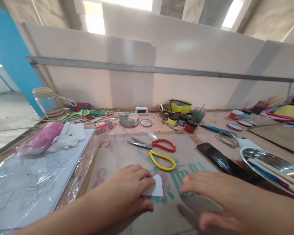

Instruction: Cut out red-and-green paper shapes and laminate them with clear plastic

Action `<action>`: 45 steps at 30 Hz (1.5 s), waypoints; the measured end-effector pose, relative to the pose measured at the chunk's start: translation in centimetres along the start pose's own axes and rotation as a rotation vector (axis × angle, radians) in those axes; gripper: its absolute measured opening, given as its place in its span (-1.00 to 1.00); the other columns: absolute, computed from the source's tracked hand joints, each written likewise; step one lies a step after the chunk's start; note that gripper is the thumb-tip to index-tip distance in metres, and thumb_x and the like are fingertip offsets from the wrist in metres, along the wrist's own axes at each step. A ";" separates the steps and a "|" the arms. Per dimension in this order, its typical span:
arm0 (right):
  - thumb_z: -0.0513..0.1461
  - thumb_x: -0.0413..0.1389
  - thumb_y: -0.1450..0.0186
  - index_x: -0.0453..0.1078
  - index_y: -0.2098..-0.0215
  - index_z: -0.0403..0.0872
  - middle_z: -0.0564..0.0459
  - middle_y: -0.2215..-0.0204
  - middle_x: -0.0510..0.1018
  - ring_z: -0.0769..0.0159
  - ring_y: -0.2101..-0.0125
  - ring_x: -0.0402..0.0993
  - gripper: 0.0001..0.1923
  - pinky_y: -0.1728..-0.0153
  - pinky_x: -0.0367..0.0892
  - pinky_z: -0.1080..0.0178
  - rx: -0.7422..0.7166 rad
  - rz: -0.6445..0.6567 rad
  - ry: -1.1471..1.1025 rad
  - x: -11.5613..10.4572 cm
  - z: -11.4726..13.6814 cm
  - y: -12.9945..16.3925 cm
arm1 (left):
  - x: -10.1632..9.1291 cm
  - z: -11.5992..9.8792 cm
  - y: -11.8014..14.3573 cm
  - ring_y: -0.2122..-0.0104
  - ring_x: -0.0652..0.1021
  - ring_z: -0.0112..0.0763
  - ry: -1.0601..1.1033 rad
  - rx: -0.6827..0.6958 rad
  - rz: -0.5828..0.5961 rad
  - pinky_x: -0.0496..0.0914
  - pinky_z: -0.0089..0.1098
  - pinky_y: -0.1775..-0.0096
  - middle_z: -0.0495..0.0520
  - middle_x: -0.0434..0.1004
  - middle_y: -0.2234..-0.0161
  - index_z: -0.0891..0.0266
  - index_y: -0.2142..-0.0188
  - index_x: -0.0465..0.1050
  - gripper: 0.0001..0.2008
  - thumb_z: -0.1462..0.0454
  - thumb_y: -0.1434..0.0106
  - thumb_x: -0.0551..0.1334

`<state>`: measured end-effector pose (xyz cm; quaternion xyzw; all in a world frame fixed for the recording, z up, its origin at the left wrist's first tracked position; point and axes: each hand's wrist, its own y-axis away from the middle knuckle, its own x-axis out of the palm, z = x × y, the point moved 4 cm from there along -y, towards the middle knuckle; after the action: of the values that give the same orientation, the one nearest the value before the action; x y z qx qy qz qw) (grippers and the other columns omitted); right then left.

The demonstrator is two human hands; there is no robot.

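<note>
My left hand (133, 184) lies low over the plastic-covered board, its fingers partly covering a small white paper piece (158, 186) with a rounded top. The thumb is apart from the fingers, and no grip on the paper shows. To the right, my right hand (210, 192) hovers with its thumb and fingers apart, holding nothing. Beyond both hands lies a pair of scissors (150, 146) with one red and one yellow handle, blades parted and pointing left. Pink and green print shows on the board (120, 155) beneath.
Plastic-covered drawings (22, 186) and a pink packet (42, 138) lie left. A black phone (220, 160) and a metal bowl (284, 163) of pens stand right. Along the back are paint jars (191, 125), a small digital clock (141, 110), green-red scraps (105, 128) and a large jar (47, 102).
</note>
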<state>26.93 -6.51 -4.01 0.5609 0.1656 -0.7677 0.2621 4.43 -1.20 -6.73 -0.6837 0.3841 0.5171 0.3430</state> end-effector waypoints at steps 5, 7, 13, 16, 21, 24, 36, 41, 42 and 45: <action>-0.04 0.44 -0.07 0.29 -0.24 -0.11 -0.22 -0.11 0.48 -0.10 -0.09 0.42 -0.15 -0.06 0.39 -0.06 -0.087 0.044 0.005 2.6 1.8 -5.9 | 1.1 -0.2 -0.2 0.11 0.58 -0.14 -0.060 -0.026 -0.032 0.48 -0.14 0.04 0.10 0.61 0.10 0.25 0.05 0.46 -0.75 0.25 -0.29 0.31; -0.06 0.46 -0.04 0.33 -0.19 -0.14 -0.22 -0.04 0.51 -0.10 -0.01 0.46 -0.17 0.01 0.43 -0.06 -0.095 0.025 0.033 3.8 1.7 -6.7 | 1.5 -0.1 -0.3 0.10 0.58 -0.15 -0.063 -0.025 -0.081 0.48 -0.16 0.02 0.12 0.62 0.10 0.28 0.06 0.47 -0.75 0.27 -0.27 0.30; -0.17 0.41 -0.15 0.40 -0.06 -0.20 -0.19 0.09 0.55 -0.03 0.12 0.52 -0.43 0.12 0.45 -0.03 -0.098 -0.042 0.110 4.2 2.2 -7.0 | 1.7 0.2 -0.4 0.13 0.59 -0.21 -0.039 -0.021 -0.138 0.48 -0.22 0.02 0.08 0.63 0.16 0.26 0.13 0.48 -0.82 0.38 -0.26 0.23; -0.09 0.46 -0.05 0.41 0.00 -0.21 -0.19 0.12 0.55 -0.05 0.13 0.51 -0.35 0.12 0.46 -0.03 -0.101 -0.050 0.106 4.1 2.4 -6.8 | 1.5 0.1 -0.4 0.14 0.59 -0.17 -0.068 0.014 -0.115 0.49 -0.18 0.05 0.12 0.62 0.15 0.29 0.12 0.46 -0.83 0.37 -0.28 0.22; -0.08 0.42 -0.12 0.40 0.02 -0.16 -0.17 0.10 0.53 0.00 0.15 0.51 -0.44 0.15 0.47 -0.01 -0.081 -0.065 0.087 4.3 2.0 -6.7 | 1.3 0.2 -0.3 0.16 0.58 -0.23 -0.036 0.049 -0.128 0.48 -0.23 0.06 0.10 0.61 0.16 0.26 0.12 0.43 -0.87 0.37 -0.34 0.19; -0.06 0.39 -0.16 0.43 0.10 -0.18 -0.16 0.16 0.53 0.01 0.18 0.50 -0.52 0.17 0.47 0.00 -0.108 -0.091 0.096 4.4 2.0 -6.9 | 1.6 0.5 -0.3 0.13 0.57 -0.24 -0.016 0.059 -0.132 0.46 -0.24 0.03 0.09 0.59 0.14 0.25 0.10 0.41 -0.86 0.38 -0.34 0.20; -0.08 0.33 -0.23 0.45 0.14 -0.19 -0.10 0.26 0.54 0.08 0.24 0.47 -0.61 0.21 0.45 0.06 -0.194 -0.158 0.124 4.6 1.7 -7.6 | 0.4 0.0 0.2 -0.06 0.47 -0.24 0.291 -0.024 -0.108 0.37 -0.24 -0.13 0.12 0.48 -0.04 0.20 -0.07 0.36 -0.60 0.39 -0.23 0.24; -0.15 0.26 -0.32 0.43 0.14 -0.16 -0.09 0.24 0.53 0.08 0.22 0.46 -0.74 0.16 0.43 0.02 -0.172 -0.173 0.096 5.2 1.0 -7.6 | 1.2 0.6 -0.1 -0.01 0.51 -0.27 0.279 -0.057 -0.103 0.41 -0.24 -0.09 0.12 0.49 0.01 0.17 -0.06 0.37 -0.67 0.38 -0.31 0.22; -0.13 0.26 -0.32 0.43 0.15 -0.16 -0.09 0.25 0.52 0.08 0.22 0.45 -0.73 0.16 0.43 0.02 -0.174 -0.178 0.096 5.3 1.1 -7.5 | 1.4 0.7 -0.3 0.01 0.52 -0.27 0.265 -0.047 -0.104 0.43 -0.24 -0.06 0.11 0.50 0.03 0.17 -0.04 0.38 -0.69 0.37 -0.31 0.22; 0.01 0.33 -0.21 0.41 0.12 -0.16 -0.10 0.22 0.49 0.05 0.19 0.43 -0.52 0.14 0.43 0.00 -0.184 -0.174 0.060 5.0 1.5 -7.3 | 1.5 0.6 -0.5 0.06 0.54 -0.26 0.210 -0.023 -0.100 0.45 -0.25 0.00 0.09 0.52 0.07 0.17 0.01 0.40 -0.73 0.37 -0.30 0.26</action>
<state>20.33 -2.55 -8.56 0.5408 0.2913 -0.7518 0.2397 4.83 -0.75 -8.26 -0.7562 0.3775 0.4294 0.3183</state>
